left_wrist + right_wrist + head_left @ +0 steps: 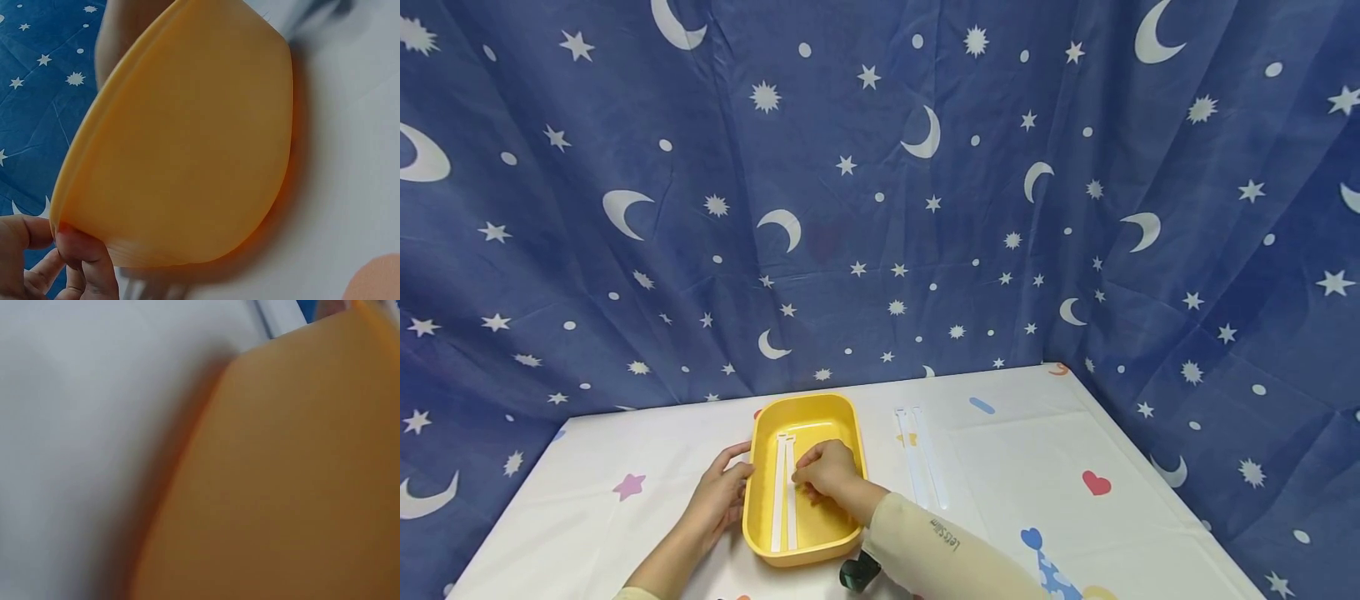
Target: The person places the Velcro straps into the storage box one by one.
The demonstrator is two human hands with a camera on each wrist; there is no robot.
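Your left hand [718, 497] grips the left rim of the yellow plastic oblong tray [842, 417], it seems to keep it steady on the white patterned tablecloth [1022, 450]; your right hand [827, 468], inside the tray, pinches one of the two white plastic strips [784, 492] lying there; two more white strips [921, 454] wait just beside the tray.

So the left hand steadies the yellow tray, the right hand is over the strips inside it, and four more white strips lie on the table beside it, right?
Not quite: the head view shows two white strips on the table beside the yellow tray, not four. The rest holds: the left hand grips the tray's edge, and the right hand rests over the strips in the tray.
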